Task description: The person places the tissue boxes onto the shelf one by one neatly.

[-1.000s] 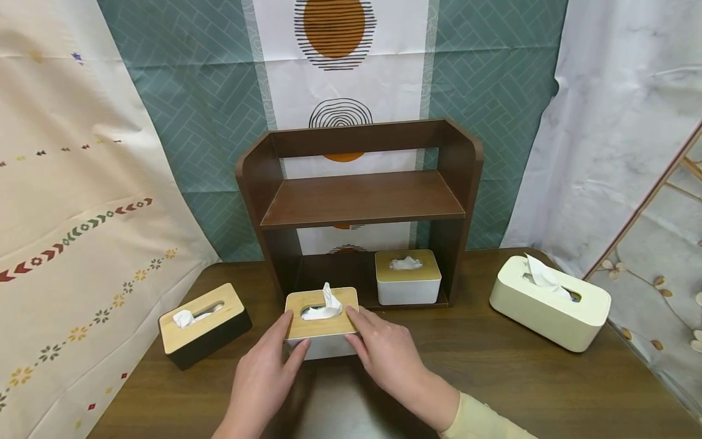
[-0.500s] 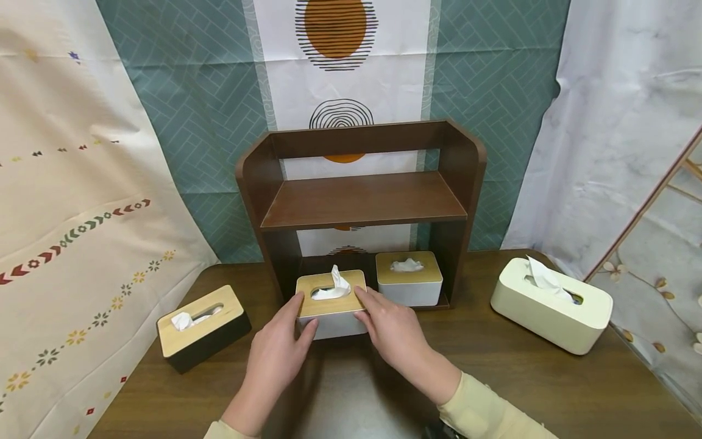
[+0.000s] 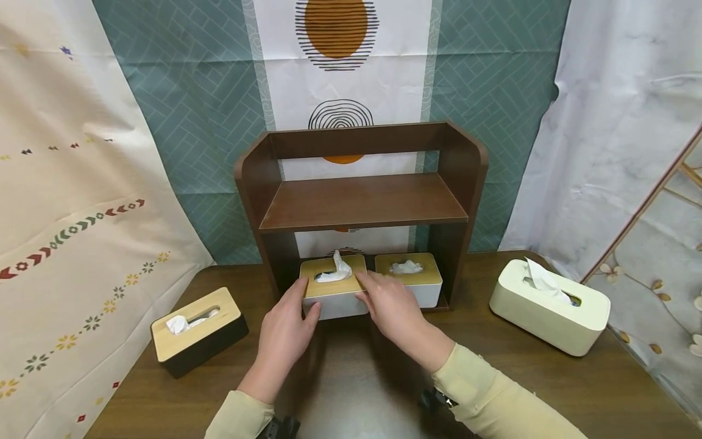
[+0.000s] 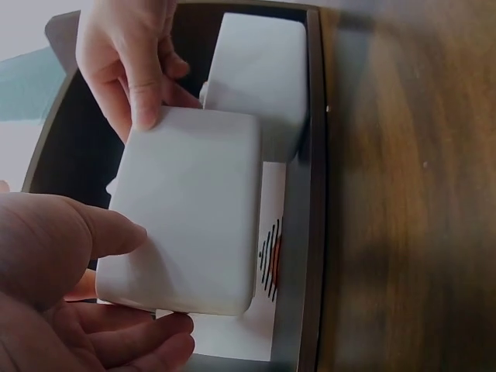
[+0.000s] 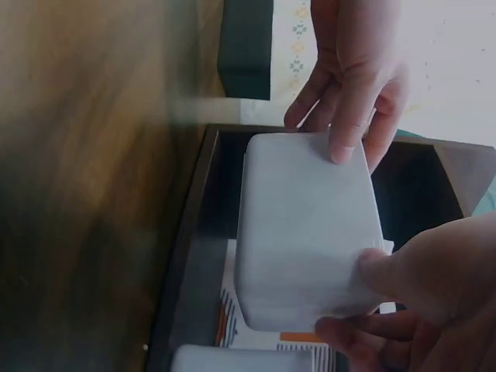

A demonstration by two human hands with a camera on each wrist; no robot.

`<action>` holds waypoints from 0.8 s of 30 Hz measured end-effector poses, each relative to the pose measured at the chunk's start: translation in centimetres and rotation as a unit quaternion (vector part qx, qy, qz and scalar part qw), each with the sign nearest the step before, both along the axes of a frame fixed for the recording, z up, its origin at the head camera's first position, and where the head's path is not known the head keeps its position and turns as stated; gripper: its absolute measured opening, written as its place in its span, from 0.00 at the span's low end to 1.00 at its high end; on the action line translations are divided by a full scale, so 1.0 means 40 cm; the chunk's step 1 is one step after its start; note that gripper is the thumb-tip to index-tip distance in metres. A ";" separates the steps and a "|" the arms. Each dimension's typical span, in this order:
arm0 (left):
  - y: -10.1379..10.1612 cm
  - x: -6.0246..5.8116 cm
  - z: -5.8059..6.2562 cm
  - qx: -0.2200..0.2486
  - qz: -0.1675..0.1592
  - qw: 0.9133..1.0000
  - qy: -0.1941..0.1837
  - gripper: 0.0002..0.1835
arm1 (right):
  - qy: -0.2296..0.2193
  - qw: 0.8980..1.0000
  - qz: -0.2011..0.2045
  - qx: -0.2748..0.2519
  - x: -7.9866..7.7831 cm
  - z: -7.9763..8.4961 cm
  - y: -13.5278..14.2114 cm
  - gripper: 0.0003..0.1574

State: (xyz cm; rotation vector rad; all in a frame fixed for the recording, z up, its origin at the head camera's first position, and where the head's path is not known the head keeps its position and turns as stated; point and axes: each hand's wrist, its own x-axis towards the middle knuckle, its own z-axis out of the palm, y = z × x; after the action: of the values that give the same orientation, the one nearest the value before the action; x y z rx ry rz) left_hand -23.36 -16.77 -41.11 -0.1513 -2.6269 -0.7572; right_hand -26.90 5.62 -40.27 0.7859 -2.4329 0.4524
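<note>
In the head view my left hand (image 3: 287, 329) and right hand (image 3: 392, 308) grip a tissue box (image 3: 336, 302) from both sides. The box has a white body and a wood-coloured lid, with a white tissue poking out of its slot. It is at the front of the lower level of a brown shelf (image 3: 362, 201). Both wrist views show the thumbs on its white front face (image 4: 186, 209), fingers at the ends. Just right of it, a similar white tissue box (image 3: 417, 296) sits on the lower level, partly hidden by my right hand.
A black tissue box with a wooden lid (image 3: 200, 332) lies at an angle on the table (image 3: 351, 390), left of the shelf. On the right stands a longer cream tissue box (image 3: 548, 311). The shelf's upper board (image 3: 362, 200) and side panels surround the lower opening. Curtains hang behind.
Both hands have carried the tissue box away from me, slightly rightward, from in front of the shelf to its lower opening. The other tissue boxes have stayed in place.
</note>
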 end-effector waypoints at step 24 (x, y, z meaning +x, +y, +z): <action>-0.020 -0.112 -0.064 0.013 -0.020 1.000 -0.010 0.32 | 0.030 0.998 -0.042 0.048 -0.067 -0.031 -0.015 0.23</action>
State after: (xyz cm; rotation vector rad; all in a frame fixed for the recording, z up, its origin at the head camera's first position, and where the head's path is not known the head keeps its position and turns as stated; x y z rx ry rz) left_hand -27.85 -17.57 -43.67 -0.1908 -2.6392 -0.8107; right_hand -29.56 5.04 -41.50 0.7222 -2.4364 0.2775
